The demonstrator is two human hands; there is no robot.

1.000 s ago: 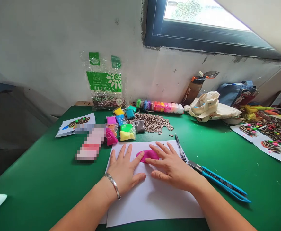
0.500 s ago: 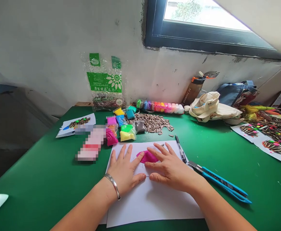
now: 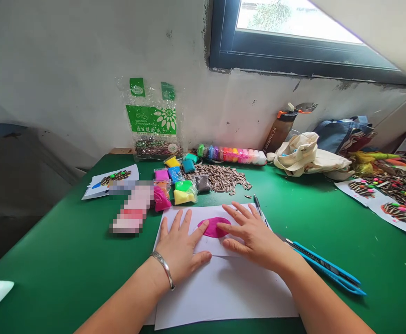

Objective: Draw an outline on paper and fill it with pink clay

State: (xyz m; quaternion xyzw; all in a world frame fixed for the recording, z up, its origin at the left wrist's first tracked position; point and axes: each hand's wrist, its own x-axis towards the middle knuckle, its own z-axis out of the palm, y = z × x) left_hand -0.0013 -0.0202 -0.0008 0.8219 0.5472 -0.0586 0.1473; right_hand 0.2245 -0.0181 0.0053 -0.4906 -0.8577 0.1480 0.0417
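A flat magenta oval of modelling clay [image 3: 211,228] lies on a white sheet of paper [image 3: 196,248], with short drawn lines below it. My left hand [image 3: 180,241] rests spread on the sheet, its index fingertip on the oval's left end. A silver bangle circles that wrist. My right hand [image 3: 253,234] is spread too; its index fingertip touches the right part of the oval, while the other fingers stretch over the paper. Both hands are open and hold nothing. Larger white paper [image 3: 223,292] lies underneath.
Behind the paper are small clay packets [image 3: 184,197] and loose sunflower seeds [image 3: 223,178]. A pen [image 3: 258,206] and a blue-handled cutter [image 3: 328,264] lie right of the paper. Further off stand a seed bag [image 3: 152,123] and a brown bottle [image 3: 279,130]. Seed-decorated cards [image 3: 396,213] lie far right.
My right hand has shifted right and slightly up, uncovering more of the magenta oval. My left hand has stayed almost in place.
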